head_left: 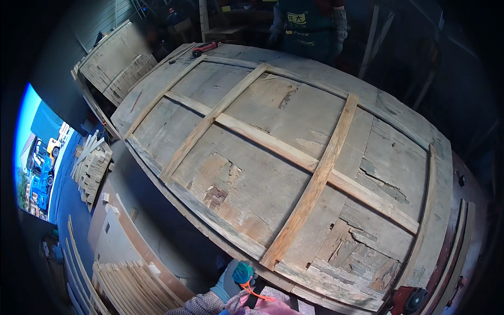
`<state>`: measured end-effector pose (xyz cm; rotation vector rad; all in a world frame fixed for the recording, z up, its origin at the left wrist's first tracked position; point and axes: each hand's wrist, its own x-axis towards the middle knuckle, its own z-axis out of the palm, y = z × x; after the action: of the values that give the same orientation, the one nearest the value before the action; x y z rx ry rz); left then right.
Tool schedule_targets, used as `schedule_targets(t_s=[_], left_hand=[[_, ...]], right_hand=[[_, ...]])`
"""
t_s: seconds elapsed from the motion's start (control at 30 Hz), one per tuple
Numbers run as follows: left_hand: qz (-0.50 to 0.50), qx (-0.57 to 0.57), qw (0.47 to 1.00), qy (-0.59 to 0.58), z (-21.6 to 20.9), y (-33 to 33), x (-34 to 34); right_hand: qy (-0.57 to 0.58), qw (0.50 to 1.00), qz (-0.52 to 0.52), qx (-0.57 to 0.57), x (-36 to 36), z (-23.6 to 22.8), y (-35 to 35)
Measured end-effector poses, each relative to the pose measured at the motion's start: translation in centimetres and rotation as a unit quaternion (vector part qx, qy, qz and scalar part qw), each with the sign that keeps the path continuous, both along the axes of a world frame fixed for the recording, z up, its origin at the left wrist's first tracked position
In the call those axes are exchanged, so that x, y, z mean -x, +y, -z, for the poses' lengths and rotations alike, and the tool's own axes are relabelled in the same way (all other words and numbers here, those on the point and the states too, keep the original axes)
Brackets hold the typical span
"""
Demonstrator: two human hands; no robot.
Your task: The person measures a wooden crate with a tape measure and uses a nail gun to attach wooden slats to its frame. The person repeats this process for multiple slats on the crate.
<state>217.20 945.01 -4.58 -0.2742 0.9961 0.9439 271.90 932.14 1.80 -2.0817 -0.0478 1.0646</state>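
Note:
My left hand (229,283), in a grey-blue glove, is at the near edge of the work surface. Its fingers are closed around a teal, rounded thing with an orange strap, which looks like a tape measure (243,272). Just beyond it lies a wooden frame of long strips and crossbars on worn plywood (252,173). Closest to the hand is the near end of a crossbar (286,239). A long middle rail (268,140) runs between the crossbars in sections. My right hand does not show.
A red-and-black power tool (408,301) sits at the near right corner, another red tool (206,49) at the far left. Across the table stands a person in a dark apron (307,31). Wood strips (134,283) and stacked wood pieces (92,168) are on the left.

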Motion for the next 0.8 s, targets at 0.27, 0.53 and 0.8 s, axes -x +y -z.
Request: schedule_targets(t_s=[0.27,0.53,0.8], left_hand=[[-0.012,-0.06,0.998,-0.013,-4.6,-0.6,19.6],[-0.213,-0.12,0.954,0.171,-4.8,-7.7,41.1],[-0.284,-0.071,0.94,0.174,-2.1,-10.6,46.4]], right_hand=[[0.138,0.971,-0.194,-0.008,27.1,-5.2,5.1],[0.127,0.91,-0.395,-0.018,51.1,-12.3,18.7],[-0.022,0.878,-0.478,-0.014,60.2,-1.7,35.6]])
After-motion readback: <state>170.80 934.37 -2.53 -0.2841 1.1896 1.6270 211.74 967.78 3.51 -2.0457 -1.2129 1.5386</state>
